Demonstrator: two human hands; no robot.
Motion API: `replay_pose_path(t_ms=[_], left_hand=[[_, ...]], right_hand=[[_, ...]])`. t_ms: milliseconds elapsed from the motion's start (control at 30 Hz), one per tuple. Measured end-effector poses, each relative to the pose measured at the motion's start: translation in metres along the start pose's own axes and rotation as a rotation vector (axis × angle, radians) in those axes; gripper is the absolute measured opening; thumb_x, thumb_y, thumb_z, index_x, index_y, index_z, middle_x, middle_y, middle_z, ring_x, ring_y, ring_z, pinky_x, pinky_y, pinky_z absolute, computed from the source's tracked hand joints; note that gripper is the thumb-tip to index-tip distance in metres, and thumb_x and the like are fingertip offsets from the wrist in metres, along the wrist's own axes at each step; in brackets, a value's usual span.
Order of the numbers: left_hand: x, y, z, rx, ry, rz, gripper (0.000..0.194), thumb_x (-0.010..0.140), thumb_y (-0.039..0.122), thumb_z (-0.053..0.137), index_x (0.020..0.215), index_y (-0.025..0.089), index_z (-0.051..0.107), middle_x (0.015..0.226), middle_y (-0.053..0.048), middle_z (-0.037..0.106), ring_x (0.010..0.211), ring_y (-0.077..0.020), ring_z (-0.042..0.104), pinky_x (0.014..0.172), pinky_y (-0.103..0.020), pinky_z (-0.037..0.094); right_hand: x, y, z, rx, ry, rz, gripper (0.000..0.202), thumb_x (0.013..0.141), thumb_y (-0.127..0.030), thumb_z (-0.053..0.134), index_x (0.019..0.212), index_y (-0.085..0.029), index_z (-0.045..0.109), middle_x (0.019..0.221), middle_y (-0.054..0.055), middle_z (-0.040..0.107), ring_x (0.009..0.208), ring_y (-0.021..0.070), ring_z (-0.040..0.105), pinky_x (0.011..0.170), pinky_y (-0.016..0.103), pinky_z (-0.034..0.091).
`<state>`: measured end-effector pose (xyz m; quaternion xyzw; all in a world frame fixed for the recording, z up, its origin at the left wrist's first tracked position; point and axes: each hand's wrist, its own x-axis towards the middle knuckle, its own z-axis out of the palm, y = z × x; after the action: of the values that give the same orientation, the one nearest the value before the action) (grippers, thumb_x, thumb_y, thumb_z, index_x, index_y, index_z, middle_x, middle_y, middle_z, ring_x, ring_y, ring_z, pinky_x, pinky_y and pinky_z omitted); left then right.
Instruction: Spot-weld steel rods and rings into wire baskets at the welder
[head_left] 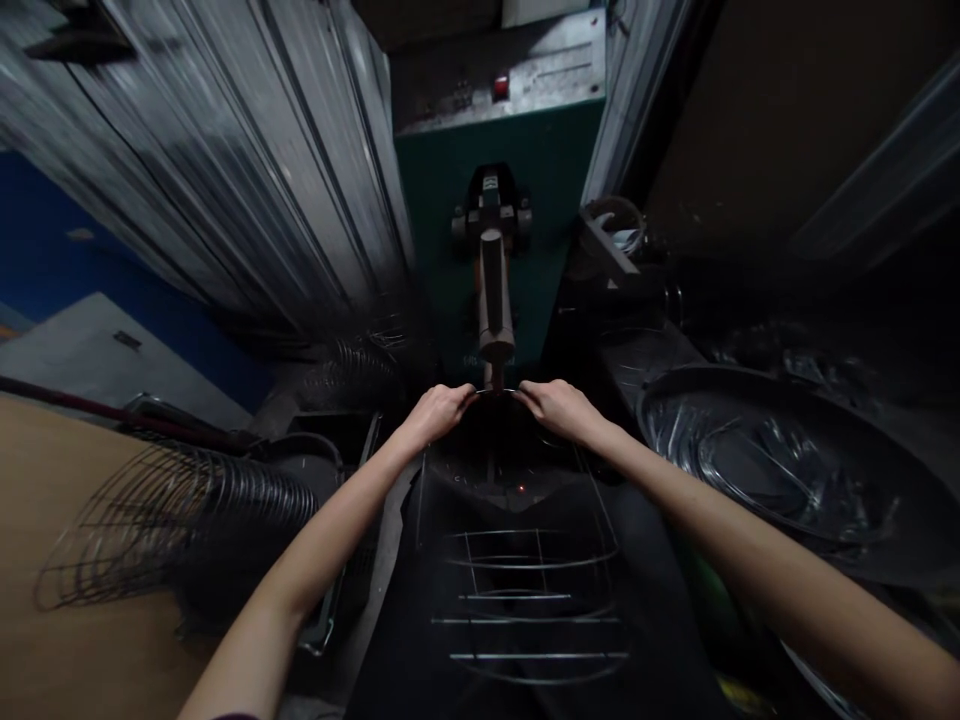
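Observation:
My left hand point(444, 410) and my right hand point(559, 408) pinch a thin wire frame from both sides, with a short stretch of bare wire showing between them. That wire touches or sits very near the lower tip of the machine's metal electrode arm point(495, 300). Below my hands, the wire rack point(510, 594) with curved and straight bars hangs over my dark-clothed lap. The green machine point(555, 160) stands straight ahead, a red switch on its top panel. Whether the wire touches the tip is too dark to tell.
On the left, a stack of bent wire racks point(225, 490) leans near a dark bin. A large round pan point(847, 420) on the right holds loose wire pieces. Corrugated metal sheeting point(247, 130) rises behind. A round container point(626, 225) stands right of the machine.

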<state>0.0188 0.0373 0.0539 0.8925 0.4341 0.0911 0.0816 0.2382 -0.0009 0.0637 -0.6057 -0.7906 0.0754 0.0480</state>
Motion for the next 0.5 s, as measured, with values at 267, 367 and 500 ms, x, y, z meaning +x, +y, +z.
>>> replay_pose_path(t_ms=[267,367,500], left_hand=[[0.005,0.008,0.002,-0.019,-0.032,-0.023,0.035,0.094,0.039,0.033,0.095,0.019,0.062,0.070,-0.004,0.063,0.060,-0.0153,0.058,0.057,-0.023,0.035],[0.009,0.008,0.005,-0.041,-0.027,-0.008,0.035,0.094,0.039,0.034,0.093,0.018,0.062,0.067,-0.004,0.062,0.058,-0.0149,0.056,0.055,-0.023,0.034],[0.012,0.011,-0.002,-0.108,-0.035,-0.021,0.033,0.093,0.037,0.037,0.091,0.017,0.064,0.068,-0.004,0.062,0.060,-0.0144,0.057,0.058,-0.023,0.036]], right_hand=[[-0.003,0.015,0.002,0.119,-0.007,0.028,0.036,0.095,-0.040,0.032,0.089,-0.021,0.062,0.079,0.004,0.066,0.070,0.0182,0.060,0.059,0.025,0.036],[-0.014,0.030,-0.005,0.306,-0.147,-0.005,0.040,0.095,-0.041,0.029,0.088,-0.019,0.062,0.083,0.004,0.066,0.076,0.0180,0.061,0.068,0.025,0.040],[-0.040,0.037,-0.004,0.423,-0.263,0.042,0.042,0.095,-0.040,0.027,0.089,-0.018,0.061,0.089,0.006,0.066,0.082,0.0187,0.061,0.074,0.025,0.041]])
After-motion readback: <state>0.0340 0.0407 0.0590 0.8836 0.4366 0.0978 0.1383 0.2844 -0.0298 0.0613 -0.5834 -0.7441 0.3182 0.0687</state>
